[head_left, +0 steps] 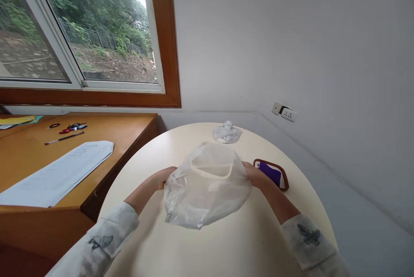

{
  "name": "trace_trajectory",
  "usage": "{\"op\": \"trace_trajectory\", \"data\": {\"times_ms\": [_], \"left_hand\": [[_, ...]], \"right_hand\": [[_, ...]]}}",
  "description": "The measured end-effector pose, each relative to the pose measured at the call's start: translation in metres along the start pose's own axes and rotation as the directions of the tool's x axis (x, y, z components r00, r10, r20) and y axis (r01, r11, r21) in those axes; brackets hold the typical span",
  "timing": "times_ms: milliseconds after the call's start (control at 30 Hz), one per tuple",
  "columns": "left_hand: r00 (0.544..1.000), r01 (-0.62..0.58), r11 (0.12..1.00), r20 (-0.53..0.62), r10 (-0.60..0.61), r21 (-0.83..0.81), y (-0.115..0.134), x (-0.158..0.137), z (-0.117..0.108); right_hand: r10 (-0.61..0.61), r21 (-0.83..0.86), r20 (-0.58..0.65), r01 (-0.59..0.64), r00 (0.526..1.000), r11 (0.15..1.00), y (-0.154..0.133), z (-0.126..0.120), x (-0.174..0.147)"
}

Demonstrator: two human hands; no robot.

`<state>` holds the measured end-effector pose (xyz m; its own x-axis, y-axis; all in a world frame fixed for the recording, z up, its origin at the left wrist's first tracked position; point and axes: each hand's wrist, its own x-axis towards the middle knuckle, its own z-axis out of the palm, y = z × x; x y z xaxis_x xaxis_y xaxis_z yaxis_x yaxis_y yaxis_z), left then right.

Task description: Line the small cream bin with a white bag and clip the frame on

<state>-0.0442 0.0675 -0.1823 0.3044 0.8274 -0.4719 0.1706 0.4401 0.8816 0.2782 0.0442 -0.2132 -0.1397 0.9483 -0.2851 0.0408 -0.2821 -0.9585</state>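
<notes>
A translucent white plastic bag point(210, 199) hangs spread out above the round table, with an oval, handle-like opening near its top. At the bag's left edge, my left hand point(166, 177) is closed on the plastic, its fingertips partly covered by the film. My right hand point(252, 174) grips the opposite edge, and its fingers are hidden behind the bag. Just right of that hand, a brown-rimmed case or tray point(285, 180) with a purple item point(270, 174) in it lies on the table.
A bunched white plastic bag point(227, 133) sits at the far edge of the round cream table point(155, 147). To the left, a wooden desk point(136, 124) bears papers point(61, 173), a pen point(64, 138) and small items point(74, 127). Wall sockets point(289, 114) are at the right.
</notes>
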Motion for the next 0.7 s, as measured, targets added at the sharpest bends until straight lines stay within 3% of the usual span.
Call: {"op": "trace_trajectory", "data": {"times_ms": [100,167,200,267,333,367,433,500,567,700], "left_hand": [[1.0,0.016,0.99,-0.028,-0.012,0.141,0.0,-0.011,-0.019],[0.986,-0.068,0.948,-0.122,0.111,0.312,0.009,-0.023,-0.027],[0.962,-0.137,0.903,-0.164,0.219,0.408,0.015,-0.029,-0.028],[0.886,-0.287,0.802,-0.173,0.43,0.523,0.025,-0.041,-0.025],[0.821,-0.429,0.717,-0.094,0.563,0.549,0.029,-0.049,-0.014],[0.8,-0.488,0.688,-0.039,0.599,0.537,0.028,-0.052,-0.006],[0.779,-0.579,0.674,0.067,0.623,0.46,0.022,-0.052,0.012],[0.766,-0.632,0.699,0.131,0.63,0.334,0.013,-0.051,0.032],[0.754,-0.656,0.722,0.165,0.635,0.22,0.004,-0.048,0.048],[0.743,-0.669,0.732,0.141,0.654,0.131,-0.014,-0.041,0.07]], "right_hand": [[-0.046,-0.061,-0.034,0.043,0.998,0.997,-0.002,-0.005,-0.005],[-0.147,-0.168,-0.163,0.119,0.976,0.979,-0.005,-0.007,-0.009],[-0.232,-0.24,-0.257,0.17,0.938,0.956,-0.007,-0.007,-0.012],[-0.433,-0.385,-0.424,0.274,0.796,0.881,-0.013,-0.004,-0.022],[-0.595,-0.49,-0.466,0.369,0.655,0.79,-0.018,0.006,-0.039],[-0.641,-0.518,-0.433,0.408,0.633,0.752,-0.02,0.014,-0.049],[-0.693,-0.561,-0.283,0.472,0.663,0.68,-0.022,0.032,-0.07],[-0.675,-0.608,-0.114,0.486,0.729,0.627,-0.02,0.052,-0.086],[-0.638,-0.65,-0.05,0.46,0.768,0.605,-0.015,0.069,-0.095],[-0.657,-0.684,-0.002,0.479,0.754,0.551,-0.004,0.087,-0.093]]}}
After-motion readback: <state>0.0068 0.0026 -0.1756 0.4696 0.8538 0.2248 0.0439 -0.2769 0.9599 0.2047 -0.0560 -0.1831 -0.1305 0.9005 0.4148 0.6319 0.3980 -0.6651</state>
